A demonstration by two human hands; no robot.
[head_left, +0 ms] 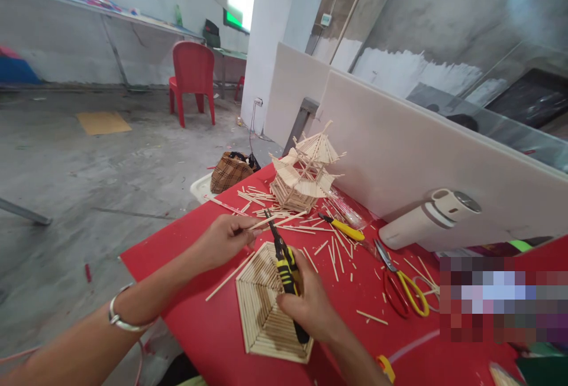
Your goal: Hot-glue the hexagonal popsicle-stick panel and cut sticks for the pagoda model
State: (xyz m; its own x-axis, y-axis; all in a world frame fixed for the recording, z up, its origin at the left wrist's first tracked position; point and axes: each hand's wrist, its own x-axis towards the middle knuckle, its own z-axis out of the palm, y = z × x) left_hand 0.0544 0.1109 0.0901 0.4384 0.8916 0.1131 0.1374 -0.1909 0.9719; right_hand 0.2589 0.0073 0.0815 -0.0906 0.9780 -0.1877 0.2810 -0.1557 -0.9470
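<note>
My left hand [224, 241] pinches a thin wooden stick [260, 224] above the red table. In my right hand [308, 300] are black-and-yellow pliers [284, 261], fingers wrapped round the handles. The pliers' jaws are at the stick, just beyond my left fingertips; whether they are closed on it I cannot tell. Below the pliers lies a hexagonal panel [252, 300] made of sticks laid side by side, partly hidden by my right hand. Another long stick [228, 277] rests on the table left of the panel.
A stick-built pagoda model [302, 176] stands at the table's [190, 303] far corner. Loose sticks and offcuts surround it. A yellow-handled cutter [348, 228], scissors [402, 276] and a white bottle [412, 226] lie to the right, before a pale partition [381, 143]. A red chair [193, 69] stands behind.
</note>
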